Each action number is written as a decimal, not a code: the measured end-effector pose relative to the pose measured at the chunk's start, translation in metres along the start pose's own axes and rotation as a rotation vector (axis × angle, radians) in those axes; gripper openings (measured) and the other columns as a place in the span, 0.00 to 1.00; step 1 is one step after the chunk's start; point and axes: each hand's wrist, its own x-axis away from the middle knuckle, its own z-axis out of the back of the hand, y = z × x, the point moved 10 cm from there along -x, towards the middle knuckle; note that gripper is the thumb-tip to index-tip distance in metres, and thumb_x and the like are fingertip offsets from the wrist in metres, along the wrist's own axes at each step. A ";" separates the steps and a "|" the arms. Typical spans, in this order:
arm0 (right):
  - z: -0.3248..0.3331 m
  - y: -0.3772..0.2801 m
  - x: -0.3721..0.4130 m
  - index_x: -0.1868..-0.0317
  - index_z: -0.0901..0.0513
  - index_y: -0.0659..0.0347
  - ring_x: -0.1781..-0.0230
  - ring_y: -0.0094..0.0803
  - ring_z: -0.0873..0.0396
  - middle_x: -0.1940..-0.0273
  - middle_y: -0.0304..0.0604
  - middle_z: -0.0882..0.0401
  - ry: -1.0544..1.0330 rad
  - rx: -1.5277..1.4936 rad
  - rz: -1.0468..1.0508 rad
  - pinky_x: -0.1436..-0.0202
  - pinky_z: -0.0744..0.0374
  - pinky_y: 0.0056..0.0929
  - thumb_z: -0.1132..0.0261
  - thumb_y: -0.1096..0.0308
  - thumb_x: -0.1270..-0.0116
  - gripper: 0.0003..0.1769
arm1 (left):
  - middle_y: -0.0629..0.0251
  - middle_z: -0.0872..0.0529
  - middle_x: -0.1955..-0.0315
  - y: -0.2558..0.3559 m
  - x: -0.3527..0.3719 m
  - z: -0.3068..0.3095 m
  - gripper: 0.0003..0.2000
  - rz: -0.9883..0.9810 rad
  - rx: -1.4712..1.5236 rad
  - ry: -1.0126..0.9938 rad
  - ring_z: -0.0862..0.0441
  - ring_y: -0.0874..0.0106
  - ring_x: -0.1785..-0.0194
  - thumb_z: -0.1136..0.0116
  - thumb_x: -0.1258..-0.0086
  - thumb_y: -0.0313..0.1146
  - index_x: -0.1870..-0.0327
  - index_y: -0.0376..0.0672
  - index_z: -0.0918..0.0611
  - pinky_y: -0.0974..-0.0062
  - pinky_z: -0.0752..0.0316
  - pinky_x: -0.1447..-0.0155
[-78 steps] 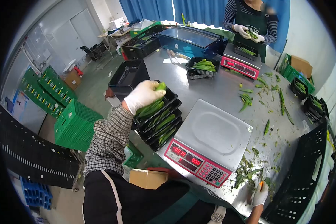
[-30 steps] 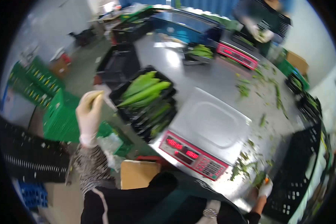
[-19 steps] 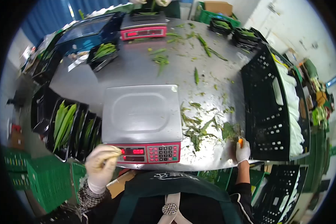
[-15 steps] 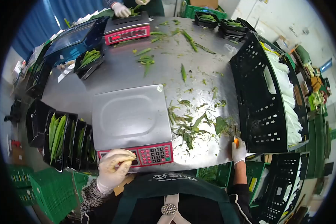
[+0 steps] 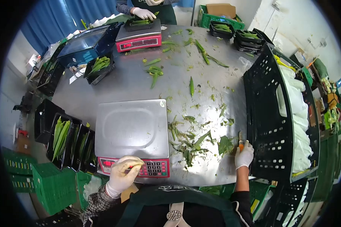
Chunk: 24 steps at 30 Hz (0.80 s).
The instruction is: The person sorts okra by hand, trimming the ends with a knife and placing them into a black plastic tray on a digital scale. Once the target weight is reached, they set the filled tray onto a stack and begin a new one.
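My left hand [image 5: 125, 174], in a white glove, is over the front panel of the electronic scale [image 5: 132, 128]. Its thumb and fingers are pinched together; whatever they may hold is hidden. The scale's metal pan bears only a tiny green scrap. At the right, my gloved right hand [image 5: 244, 156] rests low by the table edge, thumb and forefinger around a small orange-handled tool [image 5: 241, 145] with a short metal end. Leaf and stem trimmings [image 5: 191, 145] lie between the scale and that hand. Black trays of okra [image 5: 60, 138] stand left of the scale.
A tall black crate [image 5: 269, 117] with white bags walls off the right side. Opposite, a co-worker's gloved hand [image 5: 144, 13] touches okra on a second scale [image 5: 139, 38]. Further black trays [image 5: 99, 70] and loose okra [image 5: 192, 87] are on the metal table [image 5: 132, 81].
The view has shifted, so the table sits lower in it. My left hand stays pinched over the scale panel. The co-worker's tray now shows more plainly on the far scale.
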 end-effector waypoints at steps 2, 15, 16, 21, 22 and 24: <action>0.019 -0.042 -0.022 0.48 0.25 0.65 0.53 0.50 0.26 0.55 0.54 0.25 0.103 -0.154 0.211 0.50 0.27 0.43 0.37 0.67 0.43 0.22 | 0.59 0.16 0.65 -0.008 0.002 0.002 0.03 0.029 0.010 0.056 0.18 0.69 0.60 0.41 0.40 0.21 0.66 0.35 0.18 0.75 0.24 0.54; -0.111 -0.278 -0.172 0.44 0.26 0.60 0.52 0.49 0.22 0.53 0.56 0.22 -0.375 -0.351 0.272 0.49 0.24 0.41 0.39 0.57 0.41 0.26 | 0.59 0.16 0.66 -0.017 0.010 0.030 0.04 0.175 -0.034 0.347 0.19 0.69 0.61 0.41 0.40 0.21 0.65 0.35 0.17 0.75 0.25 0.55; -0.120 -0.279 -0.176 0.44 0.26 0.61 0.52 0.49 0.22 0.53 0.57 0.22 -0.434 -0.337 0.258 0.48 0.25 0.41 0.39 0.57 0.41 0.26 | 0.59 0.16 0.66 -0.023 0.013 0.032 0.04 0.214 -0.029 0.360 0.19 0.69 0.61 0.41 0.40 0.21 0.65 0.35 0.17 0.75 0.25 0.55; -0.120 -0.261 -0.195 0.60 0.19 0.66 0.59 0.46 0.21 0.61 0.54 0.19 -0.217 -0.933 0.221 0.53 0.24 0.35 0.43 0.71 0.40 0.11 | 0.58 0.15 0.68 -0.030 0.005 0.040 0.03 0.289 -0.077 0.412 0.19 0.69 0.61 0.42 0.40 0.24 0.69 0.34 0.17 0.73 0.25 0.54; -0.160 -0.252 -0.203 0.58 0.20 0.66 0.68 0.37 0.20 0.65 0.49 0.19 -0.296 -1.090 0.158 0.63 0.23 0.30 0.44 0.74 0.39 0.11 | 0.58 0.15 0.68 -0.030 0.002 0.041 0.03 0.286 -0.060 0.419 0.19 0.69 0.61 0.42 0.40 0.24 0.69 0.34 0.17 0.73 0.25 0.54; -0.146 -0.254 -0.190 0.55 0.21 0.66 0.78 0.25 0.25 0.68 0.42 0.20 -0.516 -1.318 -0.030 0.74 0.25 0.22 0.45 0.75 0.36 0.11 | 0.59 0.15 0.68 -0.031 -0.002 0.041 0.03 0.290 -0.026 0.423 0.19 0.68 0.61 0.42 0.40 0.24 0.69 0.35 0.17 0.73 0.25 0.54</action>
